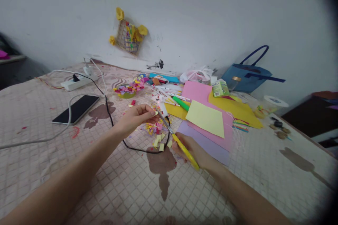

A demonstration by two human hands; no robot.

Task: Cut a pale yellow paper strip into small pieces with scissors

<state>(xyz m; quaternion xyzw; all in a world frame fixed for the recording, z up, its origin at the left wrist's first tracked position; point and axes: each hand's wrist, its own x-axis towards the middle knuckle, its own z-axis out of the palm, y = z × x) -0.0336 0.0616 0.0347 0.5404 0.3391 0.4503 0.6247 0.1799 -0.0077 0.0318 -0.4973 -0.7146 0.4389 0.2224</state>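
My right hand (190,149) grips a pair of scissors (182,146) with yellow handles, its blades pointing up and left. Between the fingertips of my left hand (141,116) is a small pale yellow paper piece (156,113), right at the blade tips. Below the blades lie several small cut pale yellow paper squares (158,140). A heap of yellow and pink paper bits (154,127) sits just behind them. The white glue gun (162,107) lies behind the blades, its black cord (142,150) looping across the cloth.
Pale yellow sheet (206,117) and pink sheet (195,91) lie to the right. A green marker (181,103) is beside them. At left are a phone (76,109) and a power strip (79,82). A dish of paper pieces (126,93) and a blue bag (245,75) stand farther back.
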